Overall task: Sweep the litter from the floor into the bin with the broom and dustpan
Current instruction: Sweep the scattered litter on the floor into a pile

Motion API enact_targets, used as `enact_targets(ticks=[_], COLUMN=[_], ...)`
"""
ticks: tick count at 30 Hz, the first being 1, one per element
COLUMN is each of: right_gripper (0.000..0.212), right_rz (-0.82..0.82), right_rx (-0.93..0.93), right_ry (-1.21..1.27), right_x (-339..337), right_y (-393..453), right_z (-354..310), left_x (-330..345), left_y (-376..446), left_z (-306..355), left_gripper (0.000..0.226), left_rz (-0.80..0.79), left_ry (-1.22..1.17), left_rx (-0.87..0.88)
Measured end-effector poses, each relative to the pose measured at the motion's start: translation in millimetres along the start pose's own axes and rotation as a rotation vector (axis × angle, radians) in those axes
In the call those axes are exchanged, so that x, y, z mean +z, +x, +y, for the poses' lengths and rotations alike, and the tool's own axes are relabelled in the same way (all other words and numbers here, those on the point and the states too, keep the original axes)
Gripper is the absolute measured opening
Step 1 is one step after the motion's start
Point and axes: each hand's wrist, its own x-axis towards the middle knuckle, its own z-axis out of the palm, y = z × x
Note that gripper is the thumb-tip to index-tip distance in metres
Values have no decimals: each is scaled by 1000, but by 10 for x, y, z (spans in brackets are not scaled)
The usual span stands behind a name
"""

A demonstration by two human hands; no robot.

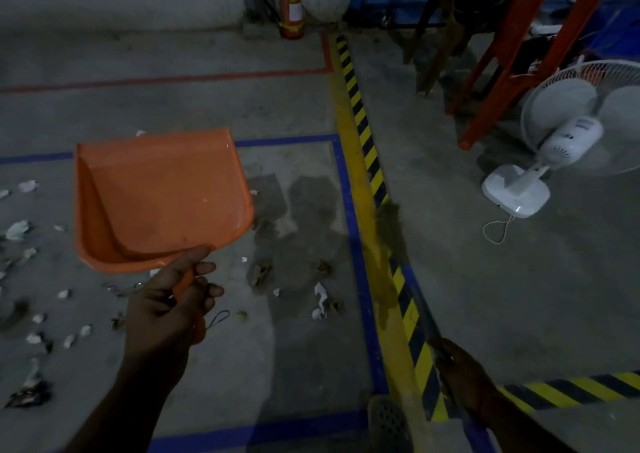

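My left hand [173, 300] grips the handle of an orange dustpan [159, 196], which hangs in the air above the floor with nothing in its scoop. My right hand [460, 376] holds the dark broom [391, 231]; its handle runs up and left from the hand and the blurred bristles sit over the yellow floor stripe. Litter [320, 300] of white paper scraps and brown leaves lies scattered on the concrete inside the blue-taped rectangle, thickest at the left edge. A perforated bin rim [388, 418] shows at the bottom edge, near my right hand.
A white pedestal fan [554, 148] stands on the floor at right with its cord trailing. An orange ladder [512, 58] and dark leaning tools stand behind it. A red fire extinguisher [290, 2] is against the far wall. Yellow-black hazard tape [363, 123] crosses the floor.
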Motion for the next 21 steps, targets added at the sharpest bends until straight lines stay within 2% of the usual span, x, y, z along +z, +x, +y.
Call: enact_targets(ticks=[2, 6, 8, 10, 11, 14, 19, 20, 21], right_gripper=[41, 47, 47, 52, 49, 54, 30, 36, 58], right_rz=[-28, -308, -390, -379, -373, -394, -311, -319, -327], right_rx=[-77, -194, -259, -340, -358, -391, -309, -285, -286], right_ry=[-98, -302, -288, -263, -267, -178, 126, 193, 253], right_x=[393, 1328, 1744, 2099, 2237, 2463, 2330, 2243, 2153], right_y=[-153, -353, -615, -875, -991, -1252, -1555, -1621, -1637], right_z=[-16, -312, -594, -796, -854, -876, -602, -534, -413], left_x=[-265, -815, -1073, -1320, -1438, -1764, -2078, -2110, -2134], left_y=[-116, -329, -436, -552, -603, -731, -980, -1037, -1099], left_z=[-13, 6, 43, 110, 144, 256, 380, 399, 419], left_gripper=[31, 32, 34, 34, 33, 31, 30, 29, 29], left_rz=[8, 9, 18, 28, 33, 49, 81, 80, 80], left_ry=[1, 15, 12, -5, -17, -22, 33, 37, 39], left_rx=[-3, -7, -6, -21, -28, -32, -13, -20, -25])
